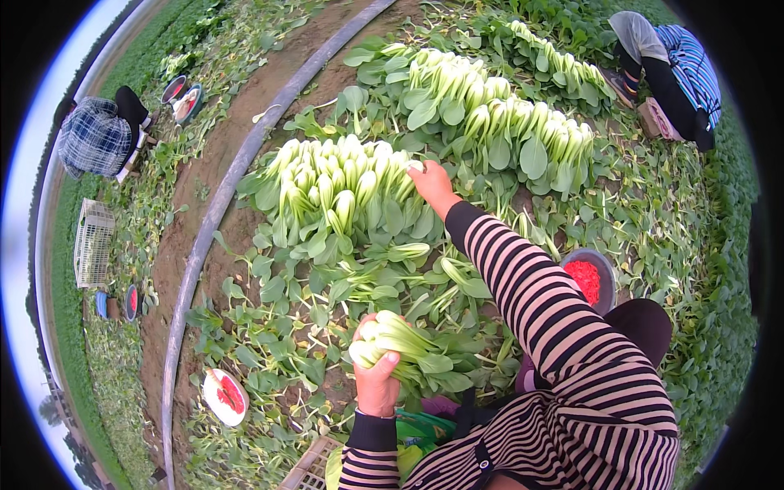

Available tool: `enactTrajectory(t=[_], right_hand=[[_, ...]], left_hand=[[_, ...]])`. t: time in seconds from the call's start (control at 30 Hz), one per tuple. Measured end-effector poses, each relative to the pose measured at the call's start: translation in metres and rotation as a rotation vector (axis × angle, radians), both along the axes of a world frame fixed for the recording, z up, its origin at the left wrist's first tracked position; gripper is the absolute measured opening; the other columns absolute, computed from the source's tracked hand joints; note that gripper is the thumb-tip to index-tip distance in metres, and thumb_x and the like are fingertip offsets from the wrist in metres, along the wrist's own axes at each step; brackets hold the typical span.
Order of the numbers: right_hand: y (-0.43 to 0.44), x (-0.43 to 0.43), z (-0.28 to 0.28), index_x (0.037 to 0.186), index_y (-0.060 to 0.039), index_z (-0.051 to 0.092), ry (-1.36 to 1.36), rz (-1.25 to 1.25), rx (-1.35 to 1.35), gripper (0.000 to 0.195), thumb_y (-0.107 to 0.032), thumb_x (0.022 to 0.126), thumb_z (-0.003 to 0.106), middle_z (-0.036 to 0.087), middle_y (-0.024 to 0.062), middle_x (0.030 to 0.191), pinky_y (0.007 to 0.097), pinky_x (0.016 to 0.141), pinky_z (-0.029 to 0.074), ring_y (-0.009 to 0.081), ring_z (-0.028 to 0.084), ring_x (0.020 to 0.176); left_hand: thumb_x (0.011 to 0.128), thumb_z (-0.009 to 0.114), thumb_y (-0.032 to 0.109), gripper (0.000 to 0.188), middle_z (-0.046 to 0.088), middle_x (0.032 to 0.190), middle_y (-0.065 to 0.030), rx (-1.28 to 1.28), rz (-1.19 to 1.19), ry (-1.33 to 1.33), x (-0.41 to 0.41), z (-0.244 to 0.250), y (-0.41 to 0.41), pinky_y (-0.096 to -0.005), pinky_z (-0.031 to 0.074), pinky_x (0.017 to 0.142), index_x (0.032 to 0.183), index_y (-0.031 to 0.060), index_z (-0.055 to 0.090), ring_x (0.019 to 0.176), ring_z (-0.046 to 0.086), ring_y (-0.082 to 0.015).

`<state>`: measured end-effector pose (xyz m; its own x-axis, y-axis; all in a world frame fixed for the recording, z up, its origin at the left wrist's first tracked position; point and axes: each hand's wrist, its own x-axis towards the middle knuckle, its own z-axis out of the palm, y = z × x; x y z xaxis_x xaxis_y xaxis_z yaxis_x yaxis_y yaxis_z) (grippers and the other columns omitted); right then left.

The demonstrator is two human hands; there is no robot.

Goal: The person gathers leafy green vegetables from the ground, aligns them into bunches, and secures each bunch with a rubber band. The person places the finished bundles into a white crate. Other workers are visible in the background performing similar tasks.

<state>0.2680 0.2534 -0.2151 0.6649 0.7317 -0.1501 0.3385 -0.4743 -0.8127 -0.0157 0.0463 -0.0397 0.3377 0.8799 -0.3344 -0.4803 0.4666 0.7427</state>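
My left hand (378,387) is wrapped around a few heads of bok choy (398,340), with their pale bases toward the left and the green leaves spreading right. With my right arm stretched forward, my right hand (436,188) pinches the pale base of a bok choy head at the right end of a stacked pile (343,174). The heads in that pile lie close together, bases up and leaves hanging toward me. Several loose bok choy heads (409,251) lie on the leaf-strewn ground between my two hands.
More bok choy rows (484,104) lie ahead. A grey hose (223,196) crosses on the left. A white bowl (240,416) and a dark basin (606,275) hold red strips. A plastic crate (309,465) is by my left arm. Two people (101,138) work nearby, one far right.
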Motion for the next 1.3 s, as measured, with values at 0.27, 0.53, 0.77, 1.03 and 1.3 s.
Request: enactTrajectory(t=[0.27, 0.53, 0.77, 1.03, 1.3], right_hand=[[-0.068, 0.002, 0.02, 0.129, -0.0039, 0.048, 0.807, -0.019, 0.379, 0.044, -0.013, 0.09, 0.067, 0.064, 0.0028, 0.114, 0.0326, 0.087, 0.049, 0.0137, 0.06, 0.103], [-0.177, 0.032, 0.019, 0.124, -0.0051, 0.052, 1.492, -0.147, 0.463, 0.043, -0.041, 0.101, 0.045, 0.065, 0.0148, 0.114, 0.0403, 0.087, 0.055, 0.0237, 0.064, 0.097], [-0.155, 0.016, 0.029, 0.099, -0.0045, 0.055, 1.17, -0.1, 0.262, 0.024, -0.014, 0.085, 0.072, 0.061, 0.0042, 0.079, 0.0289, 0.053, 0.047, 0.015, 0.059, 0.061], [-0.048, 0.02, -0.008, 0.095, -0.0058, 0.055, 0.775, -0.393, 0.406, 0.025, -0.011, 0.081, 0.075, 0.06, 0.0015, 0.079, 0.0274, 0.049, 0.04, 0.0106, 0.053, 0.063], [-0.045, 0.035, -0.022, 0.108, -0.0017, 0.061, 0.51, -0.254, 0.382, 0.038, -0.009, 0.074, 0.076, 0.066, 0.0053, 0.096, 0.0324, 0.076, 0.05, 0.0169, 0.062, 0.084]], left_hand=[[0.071, 0.084, 0.023, 0.081, 0.059, 0.121, -0.0167, 0.006, -0.053, -0.003, 0.001, 0.002, -0.003, -0.0437, 0.046, 0.102, 0.136, 0.0035, 0.04, 0.111, 0.06, -0.0306], [0.07, 0.085, 0.017, 0.078, 0.061, 0.119, -0.014, 0.002, -0.067, -0.033, 0.006, 0.013, -0.009, -0.0403, 0.048, 0.1, 0.133, 0.0036, 0.042, 0.11, 0.06, -0.0273], [0.07, 0.084, 0.017, 0.077, 0.06, 0.119, -0.0144, -0.004, -0.053, -0.021, 0.003, 0.012, -0.013, -0.0399, 0.048, 0.099, 0.133, 0.0037, 0.042, 0.109, 0.06, -0.0274], [0.069, 0.085, 0.018, 0.078, 0.06, 0.119, -0.0154, -0.005, -0.07, -0.014, 0.002, 0.005, -0.01, -0.0402, 0.048, 0.098, 0.132, 0.0026, 0.042, 0.108, 0.061, -0.0275], [0.07, 0.084, 0.026, 0.082, 0.06, 0.12, -0.0173, -0.016, -0.098, 0.034, 0.005, 0.005, -0.006, -0.0428, 0.046, 0.102, 0.135, 0.0029, 0.041, 0.11, 0.06, -0.0299]])
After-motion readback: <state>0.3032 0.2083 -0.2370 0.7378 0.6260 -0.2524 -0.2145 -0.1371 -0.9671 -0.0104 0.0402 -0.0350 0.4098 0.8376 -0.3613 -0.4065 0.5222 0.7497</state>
